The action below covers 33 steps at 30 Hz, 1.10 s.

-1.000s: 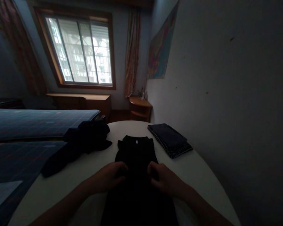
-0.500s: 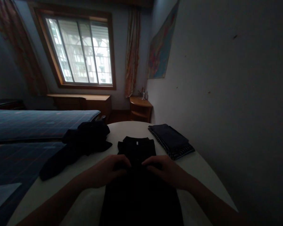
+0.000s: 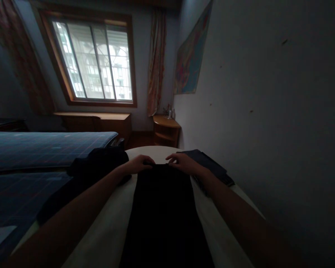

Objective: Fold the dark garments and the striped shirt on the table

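A black collared shirt point(image 3: 164, 212) lies lengthwise on the pale round table point(image 3: 111, 216), stretching from the near edge of the view toward the far rim. My left hand point(image 3: 139, 163) pinches the far edge of the shirt near its left corner. At the right part of that same edge, my right hand point(image 3: 182, 163) grips the cloth between thumb and fingers. The collar and its small white label are out of sight. Deep shadow hides the folds in the black fabric.
A crumpled dark garment point(image 3: 89, 176) lies along the table's left side. Folded dark clothes point(image 3: 209, 162) sit at the right, partly behind my right arm. Beyond are a bed with a blue plaid mattress point(image 3: 44, 149), a wooden corner shelf point(image 3: 167, 121) and the right-hand wall point(image 3: 254, 149).
Both hands have moved away from me, from the shirt's middle to the table's far side. A straight fabric edge now lies where the collar and label showed.
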### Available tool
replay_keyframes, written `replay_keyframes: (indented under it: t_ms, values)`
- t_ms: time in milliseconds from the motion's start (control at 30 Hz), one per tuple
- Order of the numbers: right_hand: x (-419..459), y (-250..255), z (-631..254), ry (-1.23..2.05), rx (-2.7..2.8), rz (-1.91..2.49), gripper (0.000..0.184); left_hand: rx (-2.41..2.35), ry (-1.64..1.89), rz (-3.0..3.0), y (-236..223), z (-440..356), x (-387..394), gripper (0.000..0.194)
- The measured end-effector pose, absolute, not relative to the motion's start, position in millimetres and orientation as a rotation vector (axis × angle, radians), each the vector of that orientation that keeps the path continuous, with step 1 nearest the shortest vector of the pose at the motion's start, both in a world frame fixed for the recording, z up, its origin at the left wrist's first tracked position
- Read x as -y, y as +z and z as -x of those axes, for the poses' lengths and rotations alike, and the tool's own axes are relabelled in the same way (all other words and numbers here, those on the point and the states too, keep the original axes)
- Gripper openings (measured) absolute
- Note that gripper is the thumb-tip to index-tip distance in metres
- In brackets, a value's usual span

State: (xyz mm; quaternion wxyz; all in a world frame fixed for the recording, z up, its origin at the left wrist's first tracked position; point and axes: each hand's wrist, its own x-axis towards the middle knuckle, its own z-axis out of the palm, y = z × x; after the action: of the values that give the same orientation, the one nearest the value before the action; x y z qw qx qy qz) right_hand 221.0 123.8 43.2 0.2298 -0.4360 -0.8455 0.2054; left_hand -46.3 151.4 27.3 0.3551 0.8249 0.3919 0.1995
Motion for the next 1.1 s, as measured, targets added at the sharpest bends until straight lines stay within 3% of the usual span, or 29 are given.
replay_keyframes:
  t_ms: [200,467,600,900,1100]
  values:
    - [-138.5,-9.9,-219.8,0.568,2.350,1.305,0.026,-1.058,0.488,-2.117,-20.0,48.4,-161.4,0.036]
    - [-144.8,27.9,-226.9,0.514,2.310,1.132,0.026,-0.863,0.564,-2.042,24.5,52.9,-180.1,0.039]
    - [-159.6,25.7,-227.5,0.415,2.299,1.264,0.029,-1.071,0.599,-1.965,9.1,53.5,-199.0,0.048]
    - [-142.5,-15.3,-214.8,0.164,2.331,1.559,0.034,-1.547,0.748,-1.812,-48.5,52.6,-187.0,0.049]
    - [-94.8,-22.6,-208.8,-0.010,2.185,1.712,0.051,-1.737,0.880,-1.739,-59.1,58.2,-149.1,0.056]
